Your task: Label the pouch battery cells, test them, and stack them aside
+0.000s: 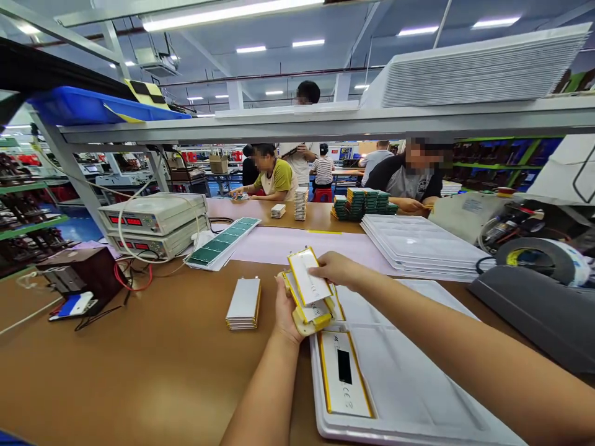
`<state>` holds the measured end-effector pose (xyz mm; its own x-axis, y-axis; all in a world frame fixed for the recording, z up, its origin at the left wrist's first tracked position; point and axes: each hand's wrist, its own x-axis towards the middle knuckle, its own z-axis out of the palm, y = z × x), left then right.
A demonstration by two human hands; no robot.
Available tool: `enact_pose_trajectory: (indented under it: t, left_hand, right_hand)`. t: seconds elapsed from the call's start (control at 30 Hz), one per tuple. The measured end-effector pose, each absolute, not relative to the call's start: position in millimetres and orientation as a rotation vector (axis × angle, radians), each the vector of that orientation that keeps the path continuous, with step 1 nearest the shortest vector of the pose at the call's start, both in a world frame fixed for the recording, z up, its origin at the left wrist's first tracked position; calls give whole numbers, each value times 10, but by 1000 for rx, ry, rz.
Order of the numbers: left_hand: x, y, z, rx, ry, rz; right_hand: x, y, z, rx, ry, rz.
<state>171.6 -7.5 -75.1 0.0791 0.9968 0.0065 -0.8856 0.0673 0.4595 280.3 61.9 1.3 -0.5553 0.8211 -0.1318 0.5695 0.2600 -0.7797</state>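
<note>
My left hand (287,313) is wrapped round a small stack of flat pouch battery cells (317,310), white with yellow edges. With my right hand (338,270) I grip the top battery cell (307,279), tilted above the others. Both hands are over the left edge of a white plastic tray (409,365). One battery cell (344,375) with a black patch lies in the tray's near left compartment. Another cell, partly hidden behind my hands, lies in the compartment beyond. Left of my left hand stands a neat stack of cells (244,302) on the brown table.
Stacked white trays (418,244) stand at the back right, near a tape dispenser (534,260). Two metering boxes (155,223) and a green strip panel (225,240) are at the left. An overhead shelf (297,126) spans the bench. Co-workers (274,173) sit across the table.
</note>
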Motion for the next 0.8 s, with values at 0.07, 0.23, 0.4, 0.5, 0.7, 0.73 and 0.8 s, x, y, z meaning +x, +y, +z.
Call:
enact_pose_trajectory:
  t: [0.07,0.23,0.4,0.5,0.7,0.73,0.8]
  left_hand:
    - [1707,-79,-754,396,335,1474]
    - [1638,-59,-779,437,315,1492]
    - [1580,-106,-754,452,281,1469]
    - [1548,-139,-732,425,284,1496]
    - [1532,-132,-755,358,342,1592]
    - [1534,-126,-767,347,372,1606]
    - [1537,-113,-793,343,429,1619]
  right_hand:
    - [2697,539,-35,-1258,-2285,1223]
    - [2828,347,-17,-1318,-2551,530]
    - [3245,219,-20,-1425,-2440,248]
    - [3470,265,-239,-1465,-2424,397]
    - [3684,451,-779,-1437,-2245,557]
    - [3690,472,-842,-1434,-2202,572]
    - [3686,502,-935,-1417,-2137,611]
